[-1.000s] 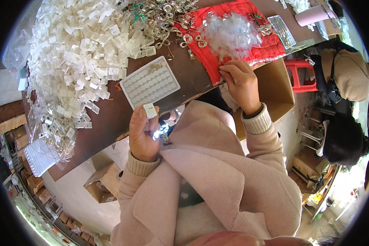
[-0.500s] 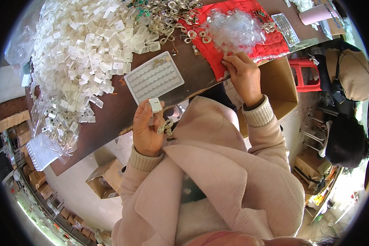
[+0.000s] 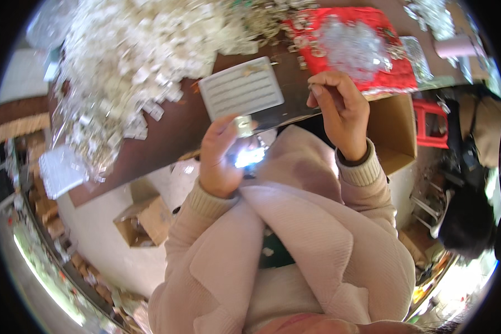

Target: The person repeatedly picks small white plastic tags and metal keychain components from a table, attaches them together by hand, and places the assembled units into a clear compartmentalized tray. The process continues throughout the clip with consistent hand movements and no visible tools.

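Observation:
My left hand [image 3: 218, 161] is closed around a small white plastic housing [image 3: 243, 126], pinched upright between thumb and fingers. Just below the housing, a bright white light [image 3: 249, 157] shines beside my palm, and its glare hides the wire bundle there. Level with it on the right, my right hand [image 3: 346, 117] holds thumb and forefinger together. What sits at those fingertips is too small and blurred to name. Beyond my hands, a white ridged tray [image 3: 242, 89] lies on the dark table. The red cloth [image 3: 399, 79] lies past my right hand, bearing a pile of clear thin plastic pieces [image 3: 350, 47].
A big heap of white plastic housings [image 3: 145, 44] covers the table's left side. Coiled wire parts [image 3: 267, 25] lie at the back. An open cardboard box [image 3: 392, 133] stands below the table's right edge, near a red stool [image 3: 430, 123]. Another carton [image 3: 145, 222] sits on the floor.
A bright light now glows under the housing in my left hand. My right hand has come away from the red cloth and closer to my left. The whole view has shifted and blurred.

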`<control>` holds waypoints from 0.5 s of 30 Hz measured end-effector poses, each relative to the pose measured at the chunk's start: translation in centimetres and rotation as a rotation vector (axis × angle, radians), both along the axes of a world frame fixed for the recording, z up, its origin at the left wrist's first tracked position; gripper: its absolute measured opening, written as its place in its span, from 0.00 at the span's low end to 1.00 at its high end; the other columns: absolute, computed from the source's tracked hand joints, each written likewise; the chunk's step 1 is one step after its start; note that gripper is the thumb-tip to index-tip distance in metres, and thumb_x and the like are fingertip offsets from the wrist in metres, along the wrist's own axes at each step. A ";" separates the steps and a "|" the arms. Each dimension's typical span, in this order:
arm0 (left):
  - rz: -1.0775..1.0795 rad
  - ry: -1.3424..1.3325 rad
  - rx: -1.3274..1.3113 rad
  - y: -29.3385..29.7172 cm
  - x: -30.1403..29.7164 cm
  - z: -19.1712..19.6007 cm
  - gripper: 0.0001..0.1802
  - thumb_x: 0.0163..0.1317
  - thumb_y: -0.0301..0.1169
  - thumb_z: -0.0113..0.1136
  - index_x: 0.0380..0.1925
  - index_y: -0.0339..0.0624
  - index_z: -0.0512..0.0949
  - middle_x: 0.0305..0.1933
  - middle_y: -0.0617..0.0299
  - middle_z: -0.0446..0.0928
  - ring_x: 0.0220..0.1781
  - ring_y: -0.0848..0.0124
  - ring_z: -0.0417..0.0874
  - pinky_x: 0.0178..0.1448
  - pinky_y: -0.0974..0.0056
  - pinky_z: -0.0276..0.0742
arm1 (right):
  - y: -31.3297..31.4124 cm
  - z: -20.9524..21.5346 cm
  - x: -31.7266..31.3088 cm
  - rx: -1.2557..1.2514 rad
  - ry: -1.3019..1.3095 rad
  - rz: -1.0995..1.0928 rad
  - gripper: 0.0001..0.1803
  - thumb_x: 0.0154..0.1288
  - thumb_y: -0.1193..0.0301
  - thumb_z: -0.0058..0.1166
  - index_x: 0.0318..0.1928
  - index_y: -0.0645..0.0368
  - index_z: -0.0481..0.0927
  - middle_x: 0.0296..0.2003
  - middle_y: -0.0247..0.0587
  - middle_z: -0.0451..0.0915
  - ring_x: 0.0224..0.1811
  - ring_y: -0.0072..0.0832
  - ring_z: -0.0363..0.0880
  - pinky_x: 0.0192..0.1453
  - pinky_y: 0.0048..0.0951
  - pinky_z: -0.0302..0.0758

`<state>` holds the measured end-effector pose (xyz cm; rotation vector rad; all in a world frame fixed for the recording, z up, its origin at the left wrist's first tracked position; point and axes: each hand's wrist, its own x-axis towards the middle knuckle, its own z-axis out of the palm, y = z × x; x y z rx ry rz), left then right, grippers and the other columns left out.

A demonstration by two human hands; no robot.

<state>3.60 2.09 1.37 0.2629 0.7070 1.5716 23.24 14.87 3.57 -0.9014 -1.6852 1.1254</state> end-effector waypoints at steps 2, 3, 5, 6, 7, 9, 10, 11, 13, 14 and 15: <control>0.033 -0.004 -0.065 -0.2 0.0 0.2 0.13 0.72 0.30 0.58 0.53 0.37 0.77 0.45 0.54 0.83 0.30 0.80 0.72 0.31 0.76 0.66 | -1.0 0.8 -2.0 0.216 -0.075 0.160 0.14 0.63 0.87 0.54 0.48 0.65 0.81 0.37 0.42 0.81 0.35 0.28 0.82 0.37 0.24 0.77; 0.028 -0.030 -0.035 -0.2 -0.1 0.3 0.13 0.71 0.29 0.58 0.52 0.37 0.77 0.45 0.54 0.83 0.29 0.81 0.72 0.31 0.76 0.67 | -1.7 1.1 -2.9 0.270 -0.101 0.215 0.19 0.58 0.90 0.54 0.49 0.63 0.82 0.38 0.45 0.81 0.37 0.34 0.83 0.38 0.27 0.79; 0.050 -0.012 -0.030 -0.2 -0.4 0.5 0.12 0.70 0.27 0.60 0.51 0.38 0.78 0.44 0.58 0.83 0.27 0.83 0.70 0.30 0.77 0.66 | -2.7 1.2 -4.8 0.342 -0.054 0.268 0.21 0.57 0.90 0.53 0.50 0.63 0.82 0.38 0.45 0.81 0.37 0.36 0.83 0.39 0.29 0.80; 0.073 -0.009 -0.051 -0.3 -0.3 0.6 0.12 0.70 0.27 0.60 0.51 0.37 0.78 0.43 0.60 0.83 0.27 0.84 0.70 0.30 0.77 0.65 | -3.0 1.3 -5.4 0.360 -0.056 0.298 0.21 0.56 0.90 0.53 0.50 0.62 0.82 0.38 0.46 0.81 0.36 0.36 0.83 0.40 0.30 0.80; 0.102 0.010 -0.077 -0.4 -0.3 0.7 0.11 0.69 0.28 0.61 0.50 0.37 0.79 0.41 0.62 0.82 0.27 0.85 0.69 0.29 0.78 0.64 | -3.3 1.3 -5.7 0.340 -0.043 0.322 0.24 0.55 0.91 0.52 0.52 0.63 0.80 0.39 0.46 0.82 0.36 0.39 0.83 0.41 0.31 0.81; 0.084 0.005 -0.059 -0.5 -0.6 0.8 0.11 0.69 0.28 0.62 0.48 0.36 0.79 0.41 0.65 0.82 0.25 0.86 0.68 0.28 0.79 0.61 | -3.3 1.3 -6.2 0.421 -0.063 0.334 0.25 0.54 0.91 0.53 0.53 0.63 0.79 0.40 0.46 0.82 0.36 0.40 0.83 0.41 0.32 0.81; 0.087 0.001 -0.061 -0.5 -0.7 0.8 0.11 0.69 0.27 0.62 0.48 0.36 0.79 0.41 0.66 0.82 0.25 0.86 0.67 0.28 0.79 0.61 | -3.2 1.3 -6.3 0.449 -0.065 0.328 0.25 0.53 0.90 0.53 0.54 0.63 0.79 0.41 0.47 0.82 0.36 0.41 0.83 0.41 0.32 0.81; 0.091 0.000 -0.059 -0.5 -0.8 0.8 0.11 0.68 0.27 0.63 0.48 0.36 0.79 0.40 0.66 0.81 0.25 0.86 0.67 0.28 0.79 0.61 | -3.3 1.5 -6.2 0.409 -0.072 0.359 0.26 0.51 0.90 0.54 0.53 0.63 0.78 0.41 0.47 0.83 0.37 0.42 0.84 0.41 0.33 0.81; 0.072 -0.020 -0.067 -0.5 -1.1 0.8 0.11 0.67 0.26 0.64 0.47 0.36 0.80 0.38 0.66 0.81 0.23 0.86 0.66 0.26 0.79 0.61 | -3.1 1.6 -6.2 0.465 -0.113 0.374 0.26 0.49 0.89 0.55 0.53 0.62 0.78 0.41 0.46 0.83 0.37 0.41 0.84 0.41 0.34 0.81; 0.087 0.001 -0.112 -0.6 -1.1 0.8 0.10 0.66 0.25 0.65 0.46 0.36 0.80 0.35 0.65 0.81 0.24 0.85 0.68 0.26 0.78 0.62 | -3.0 1.6 -6.3 0.495 -0.131 0.387 0.27 0.48 0.88 0.56 0.52 0.62 0.78 0.41 0.46 0.83 0.37 0.41 0.84 0.41 0.34 0.81; 0.085 0.048 -0.082 -0.7 -1.1 0.9 0.09 0.66 0.25 0.65 0.45 0.35 0.80 0.35 0.65 0.81 0.24 0.84 0.69 0.26 0.78 0.63 | -3.1 1.8 -6.2 0.484 -0.195 0.405 0.27 0.47 0.88 0.56 0.52 0.62 0.78 0.40 0.43 0.83 0.38 0.40 0.84 0.41 0.34 0.81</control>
